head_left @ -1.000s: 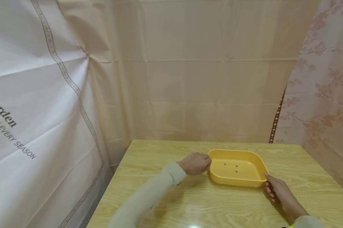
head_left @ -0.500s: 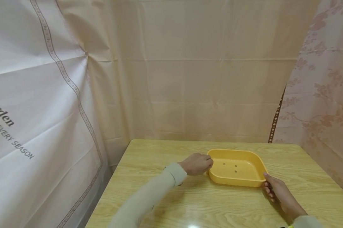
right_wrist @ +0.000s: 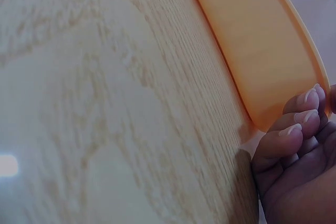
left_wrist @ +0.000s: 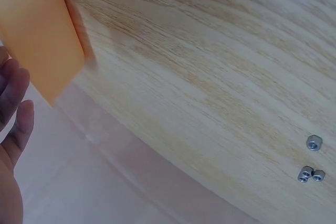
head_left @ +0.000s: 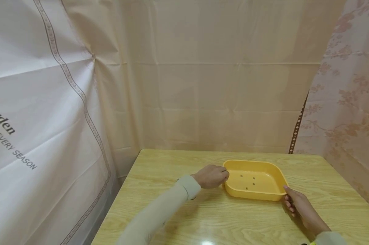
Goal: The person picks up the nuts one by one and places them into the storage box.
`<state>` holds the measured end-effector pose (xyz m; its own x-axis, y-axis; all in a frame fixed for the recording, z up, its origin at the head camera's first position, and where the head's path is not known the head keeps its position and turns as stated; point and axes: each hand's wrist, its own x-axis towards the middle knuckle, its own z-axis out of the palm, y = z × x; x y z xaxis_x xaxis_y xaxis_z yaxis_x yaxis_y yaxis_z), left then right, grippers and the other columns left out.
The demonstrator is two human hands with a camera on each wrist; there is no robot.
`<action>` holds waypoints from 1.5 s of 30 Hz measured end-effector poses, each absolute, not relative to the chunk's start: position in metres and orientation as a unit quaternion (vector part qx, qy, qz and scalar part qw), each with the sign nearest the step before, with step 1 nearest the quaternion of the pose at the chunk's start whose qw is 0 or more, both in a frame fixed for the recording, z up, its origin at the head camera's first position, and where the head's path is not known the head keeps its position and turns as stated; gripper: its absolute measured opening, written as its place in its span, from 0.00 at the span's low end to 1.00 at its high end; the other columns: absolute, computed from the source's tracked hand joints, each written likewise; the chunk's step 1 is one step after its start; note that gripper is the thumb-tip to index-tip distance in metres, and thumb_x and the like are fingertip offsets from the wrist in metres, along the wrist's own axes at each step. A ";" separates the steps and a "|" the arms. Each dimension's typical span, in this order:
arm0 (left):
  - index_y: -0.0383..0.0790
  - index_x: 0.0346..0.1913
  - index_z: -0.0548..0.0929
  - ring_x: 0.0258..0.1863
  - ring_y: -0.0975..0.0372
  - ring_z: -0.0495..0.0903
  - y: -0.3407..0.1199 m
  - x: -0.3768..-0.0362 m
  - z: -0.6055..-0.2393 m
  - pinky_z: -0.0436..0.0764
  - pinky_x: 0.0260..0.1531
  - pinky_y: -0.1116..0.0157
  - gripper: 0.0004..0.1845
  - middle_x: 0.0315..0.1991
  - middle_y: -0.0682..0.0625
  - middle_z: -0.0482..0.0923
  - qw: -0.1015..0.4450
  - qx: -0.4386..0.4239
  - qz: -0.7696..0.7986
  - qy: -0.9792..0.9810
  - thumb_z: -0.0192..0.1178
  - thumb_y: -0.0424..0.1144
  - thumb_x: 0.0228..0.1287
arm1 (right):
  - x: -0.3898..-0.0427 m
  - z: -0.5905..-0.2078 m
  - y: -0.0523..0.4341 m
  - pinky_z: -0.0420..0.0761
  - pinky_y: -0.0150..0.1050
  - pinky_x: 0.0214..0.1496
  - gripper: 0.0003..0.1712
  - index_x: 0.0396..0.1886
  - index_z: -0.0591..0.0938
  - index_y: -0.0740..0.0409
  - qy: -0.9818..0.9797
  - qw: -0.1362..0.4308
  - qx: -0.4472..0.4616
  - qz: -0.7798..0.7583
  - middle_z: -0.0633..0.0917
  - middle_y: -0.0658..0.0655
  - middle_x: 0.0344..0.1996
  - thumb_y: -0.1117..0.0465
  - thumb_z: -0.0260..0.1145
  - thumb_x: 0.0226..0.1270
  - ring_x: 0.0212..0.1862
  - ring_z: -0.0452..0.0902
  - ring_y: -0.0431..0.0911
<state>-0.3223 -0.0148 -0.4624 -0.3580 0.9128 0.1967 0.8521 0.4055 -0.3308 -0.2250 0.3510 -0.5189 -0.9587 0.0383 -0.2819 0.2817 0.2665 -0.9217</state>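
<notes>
So the yellow tray [head_left: 265,196] sits on the wooden table [head_left: 178,217], toward its far right part, and both hands are on it. The left hand [head_left: 211,176] is at the tray's left rim with fingers curled down over the edge, gripping it as far as I can judge. The right hand [head_left: 301,204] is at the tray's near right corner, thumb on the rim and fingers [right_wrist: 294,132] bent under the wall, so it's pinching that corner.

There are a few small dark bits inside the tray [head_left: 247,182], probably nuts like the loose nuts [left_wrist: 311,160] the left wrist view shows on the table outside the tray.

If you're shifting or tipping a tray like this, I'd say keep both grips on opposite corners like they are now and move slow and level, because those little bits will slide the moment it tilts. Also mind the loose ones on the table so the tray doesn't ride up on them.

Stuff you can't really make out: the left fingertips are hidden behind the rim in the head view, and the left wrist view only shows the edge of the palm, so that grip is a bit of a guess. Can't tell if the tray is lifted or resting flat. The bits inside are too tiny to identify for sure. The table's near edge is cut off
</notes>
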 end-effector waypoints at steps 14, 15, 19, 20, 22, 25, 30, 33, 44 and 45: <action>0.47 0.43 0.82 0.29 0.69 0.74 -0.043 -0.324 -0.468 0.72 0.30 0.75 0.07 0.36 0.57 0.80 0.180 -0.530 0.046 -0.827 0.54 0.39 0.80 | -0.224 -0.517 0.350 0.72 0.34 0.23 0.30 0.30 0.72 0.53 0.789 0.095 0.105 -0.598 0.72 0.47 0.21 0.33 0.47 0.80 0.21 0.66 0.39; 0.47 0.43 0.82 0.29 0.69 0.73 -0.046 -0.325 -0.469 0.72 0.30 0.75 0.07 0.36 0.57 0.80 0.182 -0.530 0.049 -0.827 0.54 0.39 0.80 | -0.223 -0.516 0.350 0.72 0.34 0.23 0.30 0.30 0.72 0.53 0.788 0.094 0.105 -0.599 0.72 0.47 0.21 0.33 0.48 0.80 0.21 0.66 0.39; 0.48 0.41 0.81 0.29 0.70 0.72 -0.060 -0.326 -0.473 0.72 0.30 0.75 0.06 0.36 0.58 0.79 0.175 -0.523 0.053 -0.832 0.55 0.38 0.79 | -0.222 -0.514 0.350 0.71 0.33 0.23 0.28 0.31 0.72 0.53 0.784 0.086 0.101 -0.607 0.72 0.46 0.21 0.36 0.49 0.82 0.21 0.66 0.38; 0.48 0.42 0.81 0.29 0.70 0.73 -0.064 -0.326 -0.473 0.72 0.30 0.75 0.06 0.36 0.58 0.79 0.174 -0.521 0.055 -0.834 0.55 0.38 0.79 | -0.222 -0.514 0.350 0.71 0.33 0.23 0.28 0.31 0.73 0.53 0.784 0.085 0.099 -0.607 0.72 0.46 0.21 0.36 0.49 0.82 0.21 0.66 0.38; 0.47 0.42 0.82 0.30 0.70 0.75 -0.072 -0.325 -0.473 0.73 0.31 0.75 0.05 0.37 0.57 0.80 0.170 -0.514 0.052 -0.839 0.56 0.38 0.79 | -0.222 -0.512 0.350 0.71 0.33 0.23 0.28 0.30 0.73 0.53 0.784 0.083 0.097 -0.607 0.72 0.46 0.21 0.37 0.49 0.82 0.21 0.66 0.38; 0.48 0.43 0.82 0.32 0.70 0.76 -0.086 -0.324 -0.474 0.74 0.31 0.75 0.04 0.37 0.57 0.81 0.170 -0.503 0.051 -0.846 0.58 0.38 0.78 | -0.223 -0.511 0.350 0.71 0.33 0.23 0.28 0.30 0.73 0.53 0.785 0.086 0.097 -0.606 0.73 0.46 0.21 0.37 0.49 0.82 0.22 0.66 0.38; 0.47 0.42 0.82 0.31 0.70 0.76 -0.110 -0.321 -0.480 0.73 0.31 0.77 0.02 0.37 0.57 0.81 0.163 -0.494 0.038 -0.853 0.60 0.36 0.75 | -0.224 -0.511 0.352 0.71 0.33 0.24 0.28 0.31 0.73 0.53 0.791 0.096 0.094 -0.596 0.72 0.46 0.22 0.36 0.48 0.82 0.22 0.66 0.38; 0.47 0.42 0.82 0.30 0.70 0.75 -0.125 -0.320 -0.484 0.73 0.30 0.77 0.03 0.36 0.57 0.81 0.155 -0.486 0.028 -0.860 0.60 0.35 0.75 | -0.225 -0.511 0.353 0.71 0.33 0.24 0.29 0.31 0.72 0.53 0.796 0.097 0.090 -0.591 0.72 0.46 0.21 0.37 0.47 0.83 0.21 0.66 0.38; 0.44 0.44 0.83 0.31 0.70 0.79 -0.177 -0.312 -0.496 0.77 0.32 0.76 0.01 0.37 0.56 0.81 0.152 -0.455 0.012 -0.877 0.63 0.35 0.73 | -0.226 -0.509 0.353 0.72 0.34 0.25 0.30 0.31 0.72 0.53 0.806 0.106 0.093 -0.575 0.72 0.46 0.22 0.35 0.45 0.82 0.22 0.67 0.38; 0.44 0.43 0.83 0.31 0.69 0.80 -0.180 -0.311 -0.496 0.78 0.32 0.76 0.02 0.37 0.55 0.82 0.152 -0.453 0.008 -0.878 0.64 0.35 0.72 | -0.226 -0.509 0.353 0.72 0.34 0.25 0.30 0.31 0.72 0.53 0.807 0.106 0.092 -0.574 0.72 0.46 0.22 0.35 0.46 0.82 0.22 0.67 0.38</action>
<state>-0.3107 -0.1802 -0.4958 -0.5423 0.7988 0.2603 0.7938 0.5887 -0.1527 -0.2258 0.3527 -0.5091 -0.9606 0.0279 -0.2765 0.2703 0.3249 -0.9063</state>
